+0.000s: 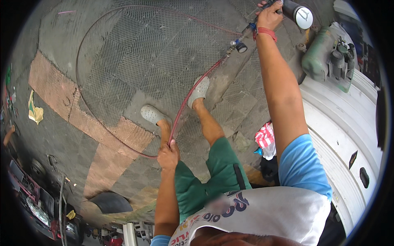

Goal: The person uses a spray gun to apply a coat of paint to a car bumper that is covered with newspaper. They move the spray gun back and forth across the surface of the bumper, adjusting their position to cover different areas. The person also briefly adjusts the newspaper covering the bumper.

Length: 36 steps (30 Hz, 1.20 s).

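Note:
My right hand [269, 17], with a red band on its wrist, is stretched to the upper right. Its fingers are wrapped round a spray gun whose dark cup [292, 10] has a white round end. Below the gun hang a metal fitting with a blue part and a small round pressure gauge [241, 48]. From there a red air hose [185, 101] runs down to my left hand [168, 156], which is closed round it in front of my left leg. Past this hand the hose makes a wide loop over the floor. The gun's nozzle and trigger cannot be made out.
A green air compressor [318, 57] stands at the upper right, beside a long white panel [328, 117]. Near my right leg lies a red-and-white checkered bag [266, 137]. A yellowish cloth [36, 107] lies far left on patterned floor tiles; vehicle parts [39, 209] crowd the lower left.

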Available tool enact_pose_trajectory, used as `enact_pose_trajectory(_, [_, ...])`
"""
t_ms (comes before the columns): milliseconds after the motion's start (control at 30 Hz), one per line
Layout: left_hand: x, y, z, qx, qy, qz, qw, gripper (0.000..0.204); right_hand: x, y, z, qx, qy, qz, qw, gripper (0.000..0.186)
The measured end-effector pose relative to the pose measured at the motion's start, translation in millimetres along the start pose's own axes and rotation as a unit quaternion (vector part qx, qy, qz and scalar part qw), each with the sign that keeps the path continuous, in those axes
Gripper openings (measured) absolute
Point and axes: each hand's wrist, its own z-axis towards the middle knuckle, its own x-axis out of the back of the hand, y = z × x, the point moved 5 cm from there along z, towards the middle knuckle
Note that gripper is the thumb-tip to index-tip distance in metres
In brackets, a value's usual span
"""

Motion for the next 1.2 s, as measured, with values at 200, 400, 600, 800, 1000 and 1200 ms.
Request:
enact_pose_trajectory(200, [-6.9, -56.9, -3.0, 0.045, -0.005, 0.009, 0.999, 0.065, -40.5, -31.2, -134.8, -0.085, -0.139, 0.165, 0.973, 0.044])
enact_pose_trajectory(400, [-14.9, -104.7, -18.5, 0.073, 0.014, 0.050, 0.996, 0.061, -74.6, -95.3, -260.0, 0.041, -0.217, 0.202, 0.954, 0.054])
enact_pose_trajectory(600, [-24.2, -88.8, -23.0, 0.037, -0.007, 0.067, 0.997, 0.058, -87.7, -118.5, -261.3, 0.108, -0.301, 0.207, 0.925, 0.054])
enact_pose_trajectory(800, [-26.2, -26.6, -15.4, -0.010, -0.017, -0.008, 1.000, 0.052, -62.1, -12.0, -164.6, -0.066, -0.255, 0.137, 0.955, 0.039])
enact_pose_trajectory(1000, [-27.2, -15.8, -34.9, -0.090, 0.061, -0.069, 0.992, 0.048, -52.4, 34.0, -60.6, 0.063, -0.011, 0.028, 0.998, 0.065])
enact_pose_trajectory(1200, [-36.5, -58.3, -40.2, -0.011, 0.062, -0.106, 0.992, 0.039, -86.8, 34.7, -157.7, -0.109, -0.092, 0.148, 0.979, 0.046])
